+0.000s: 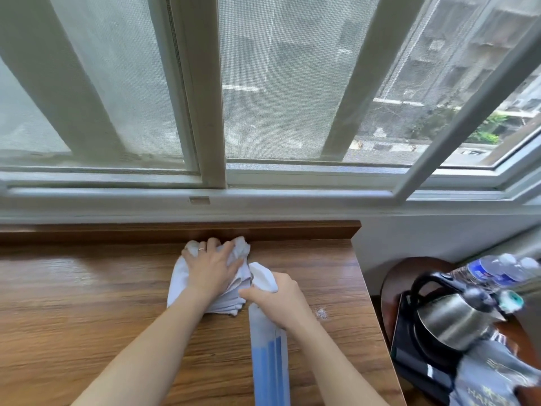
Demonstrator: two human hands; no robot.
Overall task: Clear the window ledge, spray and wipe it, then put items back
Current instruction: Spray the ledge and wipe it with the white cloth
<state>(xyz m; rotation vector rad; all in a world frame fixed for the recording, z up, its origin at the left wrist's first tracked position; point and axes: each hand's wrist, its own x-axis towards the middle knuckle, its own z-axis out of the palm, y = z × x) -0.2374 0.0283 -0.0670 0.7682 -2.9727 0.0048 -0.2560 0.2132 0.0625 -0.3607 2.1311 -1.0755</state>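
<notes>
A wooden ledge (87,288) runs under the window, with a raised wooden back edge (117,231). A crumpled white cloth (180,276) lies on the ledge against that back edge. My left hand (212,266) lies on the cloth, its fingers bent into the folds and a ring on one finger. My right hand (278,300) grips the neck of a spray bottle (269,347) with a white head and blue liquid, just right of the cloth. A small patch of spray droplets (321,313) sits on the wood to the right of my right hand.
A small round table (409,268) stands to the right, below the ledge end. It carries a steel kettle (450,315) on a black tray, water bottles (497,269) and a grey packet (491,373). The window frame (205,197) with mesh screens rises behind the ledge.
</notes>
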